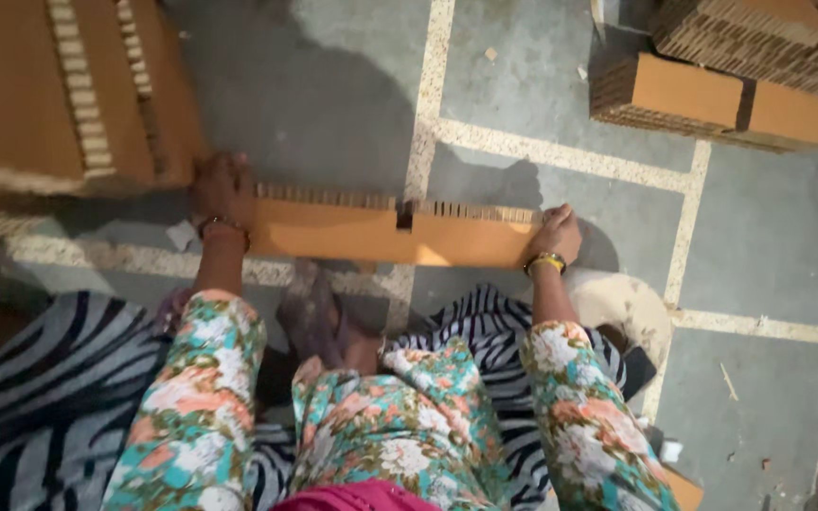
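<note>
A long brown honeycomb cardboard strip (pixel 362 235) lies crosswise on the grey tiled floor in front of me, with a notch cut near its middle. My left hand (pixel 221 189) grips its left end, beside a tall cardboard stack (pixel 68 90). My right hand (pixel 555 233) holds the right end, fingers curled over the edge. Both wrists wear bangles. My floral sleeves and knees fill the lower part of the head view.
More honeycomb cardboard blocks (pixel 721 95) are piled at the top right. A zebra-striped cloth (pixel 40 397) spreads under me. My foot (pixel 319 317) rests just below the strip. White grout lines cross the floor (pixel 542 76), with small scraps scattered on it.
</note>
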